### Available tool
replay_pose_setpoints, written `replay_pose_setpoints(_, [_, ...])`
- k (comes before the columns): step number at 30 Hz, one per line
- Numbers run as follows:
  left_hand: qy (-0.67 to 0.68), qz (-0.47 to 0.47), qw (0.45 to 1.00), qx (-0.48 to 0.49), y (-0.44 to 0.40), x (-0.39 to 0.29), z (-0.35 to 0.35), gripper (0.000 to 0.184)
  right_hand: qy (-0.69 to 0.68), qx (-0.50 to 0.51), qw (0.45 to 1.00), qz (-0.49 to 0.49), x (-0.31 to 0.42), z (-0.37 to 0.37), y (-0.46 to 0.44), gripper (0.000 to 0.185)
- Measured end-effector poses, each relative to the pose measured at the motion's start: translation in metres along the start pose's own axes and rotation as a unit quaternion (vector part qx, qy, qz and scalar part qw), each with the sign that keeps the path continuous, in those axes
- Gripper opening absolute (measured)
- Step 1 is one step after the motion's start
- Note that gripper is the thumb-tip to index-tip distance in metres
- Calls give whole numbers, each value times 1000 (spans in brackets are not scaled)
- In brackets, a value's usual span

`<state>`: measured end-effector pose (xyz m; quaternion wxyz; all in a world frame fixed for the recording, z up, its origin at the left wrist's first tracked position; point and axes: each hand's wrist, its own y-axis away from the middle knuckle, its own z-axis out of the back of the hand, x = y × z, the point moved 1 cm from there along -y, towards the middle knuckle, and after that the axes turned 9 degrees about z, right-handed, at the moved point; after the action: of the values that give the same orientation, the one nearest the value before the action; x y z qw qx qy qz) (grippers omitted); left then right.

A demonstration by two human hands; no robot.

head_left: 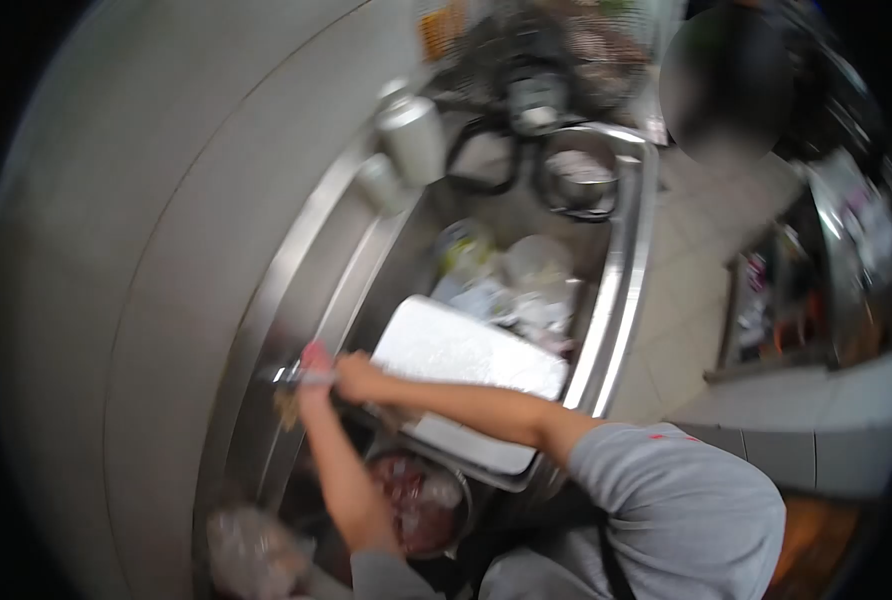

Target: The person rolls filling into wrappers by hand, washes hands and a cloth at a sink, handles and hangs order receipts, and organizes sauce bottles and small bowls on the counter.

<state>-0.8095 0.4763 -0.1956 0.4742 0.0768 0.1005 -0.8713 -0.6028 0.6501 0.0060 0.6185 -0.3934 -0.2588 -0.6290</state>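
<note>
My left hand (313,386) reaches to the metal tap (286,375) at the sink's wall side; a pink patch shows at its fingertips, too blurred to name. Just right of it is my right hand (356,379), its fingers curled closed by the end of the spout; what they hold, if anything, is hidden. Under my right forearm a white board or tray (461,350) lies tilted across the steel sink (366,270). Below, between my arms, a round bowl (469,505) holds dark red, wet-looking contents.
Beyond the board lie crumpled plastic bags (501,295). A white bottle (412,135) and a smaller white container (379,183) stand on the ledge. A round metal pot (581,180) is at the far end. A clear bag (251,550) sits lower left. Another person (731,90) is at upper right.
</note>
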Motion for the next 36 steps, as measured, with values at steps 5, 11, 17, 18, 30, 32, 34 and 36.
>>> replay_pose_setpoints(5, [741, 317, 591, 26, -24, -52, 68, 46, -64, 21, 997, -41, 13, 32, 9, 14])
replay_pose_setpoints(11, [696, 312, 636, -120, -23, -115, 126, 50, -79, -35, 996, -22, -15, 69, 12, 18])
replay_pose_setpoints(17, [620, 252, 734, -115, 55, -244, 159, 56, -94, -115, 989, -4, -18, 144, 41, 20])
replay_pose_setpoints(18, [610, 229, 756, -64, 72, -262, 156, 57, -90, -115, 989, -2, -15, 155, 47, 21])
replay_pose_setpoints(30, [729, 128, 670, 51, 99, -353, 92, 47, -418, -255, 856, -165, -104, 172, 118, 67])
replay_pose_setpoints(32, [756, 144, 623, 139, 119, -399, 111, 47, -744, -151, 625, -181, -113, 152, 130, 69])
replay_pose_setpoints(34, [775, 190, 555, 232, 143, -431, 122, 48, -702, -224, 645, -204, -116, 156, 131, 61])
replay_pose_setpoints(36, [785, 244, 478, 308, 160, -448, 133, 49, -579, -381, 694, -196, -122, 153, 132, 45])
